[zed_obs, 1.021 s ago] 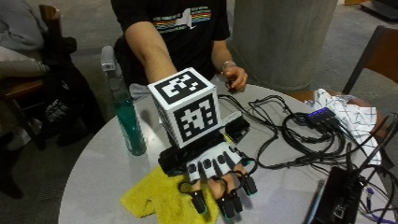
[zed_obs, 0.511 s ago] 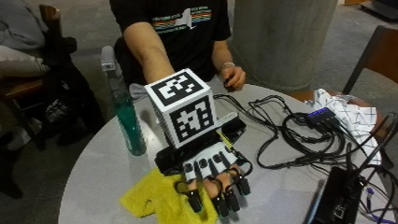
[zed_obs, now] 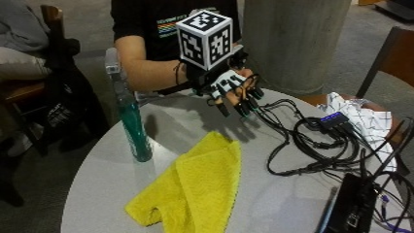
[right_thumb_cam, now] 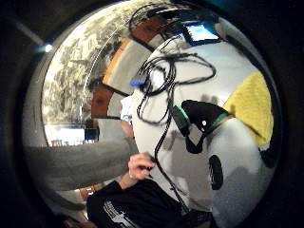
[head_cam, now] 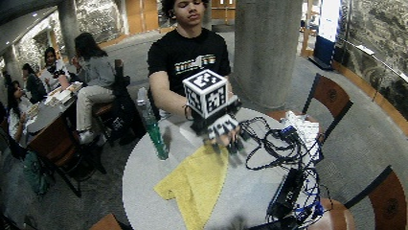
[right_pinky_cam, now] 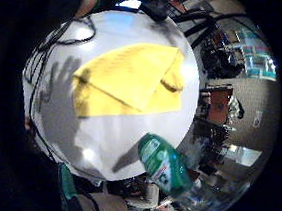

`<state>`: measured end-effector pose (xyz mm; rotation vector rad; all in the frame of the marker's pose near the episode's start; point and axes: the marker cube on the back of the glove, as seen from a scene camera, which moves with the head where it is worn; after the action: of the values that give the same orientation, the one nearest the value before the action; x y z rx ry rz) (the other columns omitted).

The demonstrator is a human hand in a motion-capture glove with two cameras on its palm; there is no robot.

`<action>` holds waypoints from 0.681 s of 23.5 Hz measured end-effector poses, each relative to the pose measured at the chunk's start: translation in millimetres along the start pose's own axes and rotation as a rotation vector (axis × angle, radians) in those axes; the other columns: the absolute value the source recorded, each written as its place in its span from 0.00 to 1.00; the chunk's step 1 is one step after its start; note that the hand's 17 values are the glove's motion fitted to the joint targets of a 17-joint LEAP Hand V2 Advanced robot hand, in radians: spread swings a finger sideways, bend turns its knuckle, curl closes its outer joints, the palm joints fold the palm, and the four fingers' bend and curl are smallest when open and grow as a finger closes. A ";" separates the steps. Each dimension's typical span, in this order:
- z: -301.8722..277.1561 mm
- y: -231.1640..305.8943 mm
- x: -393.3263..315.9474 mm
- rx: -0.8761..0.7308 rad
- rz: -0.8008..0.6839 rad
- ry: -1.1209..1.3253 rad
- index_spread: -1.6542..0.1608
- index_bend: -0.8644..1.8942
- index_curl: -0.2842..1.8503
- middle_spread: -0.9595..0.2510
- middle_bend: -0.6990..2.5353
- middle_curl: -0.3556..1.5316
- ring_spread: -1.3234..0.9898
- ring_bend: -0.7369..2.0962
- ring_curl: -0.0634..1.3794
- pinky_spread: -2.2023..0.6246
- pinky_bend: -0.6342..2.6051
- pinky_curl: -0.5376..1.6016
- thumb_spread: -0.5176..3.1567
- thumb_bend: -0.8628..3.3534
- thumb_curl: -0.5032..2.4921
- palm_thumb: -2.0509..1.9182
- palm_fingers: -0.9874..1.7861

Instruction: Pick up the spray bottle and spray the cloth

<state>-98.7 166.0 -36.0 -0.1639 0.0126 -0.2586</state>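
Note:
A tall spray bottle (zed_obs: 131, 124) with green liquid and a clear trigger head stands upright near the left edge of the round white table (zed_obs: 298, 199). A folded yellow cloth (zed_obs: 194, 187) lies flat to its right, toward the table's front. My gloved right hand (zed_obs: 232, 90) hovers above the far middle of the table, fingers spread and pointing downward, holding nothing. It is off to the right of the bottle and beyond the cloth, touching neither. The little finger side palm view shows the cloth (right_pinky_cam: 133, 79) and the bottle (right_pinky_cam: 164, 164) below the palm. The wide view shows the bottle (head_cam: 153, 132) and cloth (head_cam: 194, 184).
A tangle of black cables (zed_obs: 310, 141) with a small hub covers the table's right side. A black device (zed_obs: 349, 206) lies at the front right, and a white patterned cloth (zed_obs: 359, 116) at the right edge. The person's bare hand (right_thumb_cam: 140, 166) rests at the far rim.
My gloved hand has lifted off the spot over the yellow cloth and moved up and back toward the person. The cloth now lies fully uncovered. The bottle has not moved.

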 end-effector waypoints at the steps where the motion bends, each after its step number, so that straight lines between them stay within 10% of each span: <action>1: 2.7 20.3 -8.8 -0.003 -0.025 0.003 0.72 0.36 0.25 0.85 0.26 0.30 0.58 0.38 0.20 0.88 0.33 0.39 0.44 0.25 0.25 0.67 0.46; 16: 30.2 215.5 -12.1 0.220 0.050 -0.009 0.72 0.36 0.25 0.84 0.28 0.32 0.59 0.38 0.21 0.87 0.35 0.41 0.45 0.21 0.25 0.66 0.48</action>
<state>-54.8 379.4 -41.5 0.0541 -0.0205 -0.2081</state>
